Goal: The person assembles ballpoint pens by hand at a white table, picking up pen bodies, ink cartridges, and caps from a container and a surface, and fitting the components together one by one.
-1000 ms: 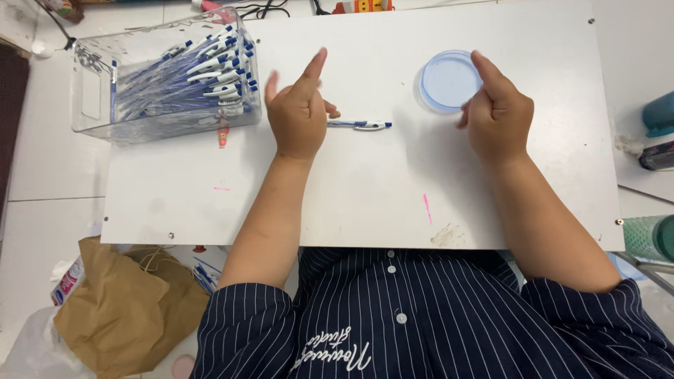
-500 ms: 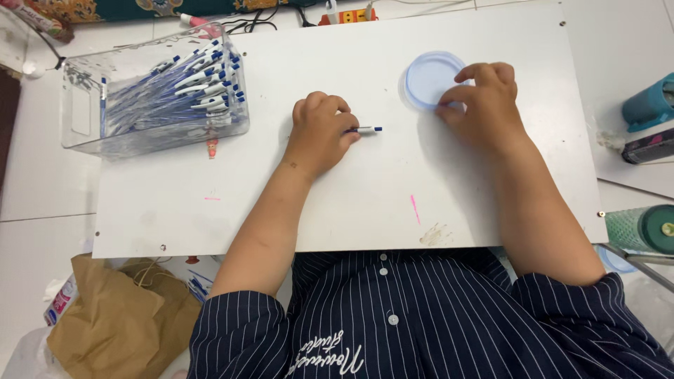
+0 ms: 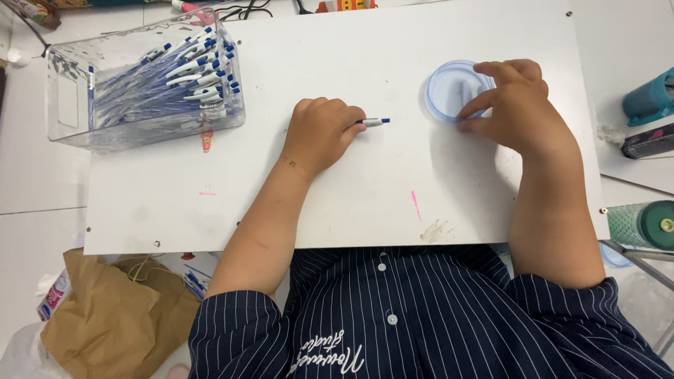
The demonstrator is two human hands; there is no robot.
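Pens are filling the clear bin (image 3: 144,81) at upper left, while mid-frame the left hand (image 3: 319,133) is curling shut around a single blue-and-white pen (image 3: 375,121), its tip poking out rightward. Upper right, the right hand (image 3: 516,105) is resting half-open, fingertips touching a round clear lid (image 3: 449,88) lying flat on the white board (image 3: 351,196); it looks like a pick-up step.

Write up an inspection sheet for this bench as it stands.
Surface: white board, pink marks and a brown smudge.
Job's things: blue-and-white pen in the closed left hand; round clear dish under the right hand.
Clutter: clear bin of pens far left.
Grippers: left shut on the pen; right fingers rest on the dish rim.
Cables: black cable at top edge.
Surroundings: brown paper bag, teal bottle.
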